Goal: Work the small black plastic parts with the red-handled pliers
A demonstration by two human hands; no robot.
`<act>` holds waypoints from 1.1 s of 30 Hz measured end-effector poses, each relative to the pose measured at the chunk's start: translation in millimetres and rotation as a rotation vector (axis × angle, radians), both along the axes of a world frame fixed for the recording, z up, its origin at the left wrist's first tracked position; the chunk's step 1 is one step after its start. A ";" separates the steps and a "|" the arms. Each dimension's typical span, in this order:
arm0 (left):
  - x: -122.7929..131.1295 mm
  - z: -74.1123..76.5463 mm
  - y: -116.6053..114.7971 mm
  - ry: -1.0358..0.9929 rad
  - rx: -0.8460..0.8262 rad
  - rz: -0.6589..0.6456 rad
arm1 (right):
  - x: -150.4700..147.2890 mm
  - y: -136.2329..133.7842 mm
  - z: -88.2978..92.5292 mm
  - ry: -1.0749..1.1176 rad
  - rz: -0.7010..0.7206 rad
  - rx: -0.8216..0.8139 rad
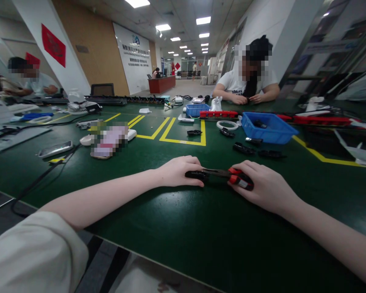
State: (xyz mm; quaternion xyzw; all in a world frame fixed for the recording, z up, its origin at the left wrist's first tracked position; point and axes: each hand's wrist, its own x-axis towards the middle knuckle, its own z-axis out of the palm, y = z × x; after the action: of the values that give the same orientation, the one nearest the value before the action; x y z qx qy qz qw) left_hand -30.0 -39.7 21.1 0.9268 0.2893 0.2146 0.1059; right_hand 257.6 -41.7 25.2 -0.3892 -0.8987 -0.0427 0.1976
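My left hand (186,171) is closed around a small black plastic part (196,175), just above the green table. In my right hand (262,185) I grip a pair of pliers (240,179) with red and black handles. Their dark jaws point left and meet the black part at its right end; whether they pinch it cannot be made out. Similar black parts (243,148) lie beyond my right hand, and one more black piece (194,132) rests inside a yellow-taped rectangle.
A blue bin (268,127) holding dark pieces stands at the right, with a smaller blue bin (197,109) farther back. A phone (110,141) and a clear case (55,149) lie at the left. Across the table (171,236), a co-worker (247,81) sits with both hands together.
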 end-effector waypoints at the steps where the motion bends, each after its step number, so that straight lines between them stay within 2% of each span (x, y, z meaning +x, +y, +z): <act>1: -0.2 0.2 -0.2 0.001 -0.001 0.011 | 0.3 -0.4 0.4 0.009 -0.005 -0.004; 4: -1.1 1.0 -0.5 -0.007 -0.015 0.035 | 1.6 -0.8 0.8 0.028 -0.022 -0.007; 8: -2.6 1.3 -1.0 -0.041 -0.034 -0.009 | 4.3 0.1 -0.2 0.027 -0.029 0.018; 17: -2.3 -0.6 3.5 -0.146 0.012 -0.113 | 11.2 3.3 0.3 -0.055 0.105 0.215; 25: -3.4 3.8 1.7 -0.195 -0.166 -0.162 | 11.6 2.5 1.2 -0.098 0.162 0.320; 29: -2.9 4.3 1.5 -0.201 -0.179 -0.169 | 11.4 -0.2 2.3 -0.081 0.172 0.374; 33: -3.0 4.0 1.8 -0.203 -0.179 -0.176 | 12.0 -0.4 2.6 -0.061 0.147 0.349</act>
State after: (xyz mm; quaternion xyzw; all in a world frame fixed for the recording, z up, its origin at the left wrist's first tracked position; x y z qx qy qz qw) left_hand -33.0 -37.8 25.1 0.9090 0.2127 0.2702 0.2353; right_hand 269.6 -42.1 27.8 -0.2810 -0.9092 -0.1953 0.2372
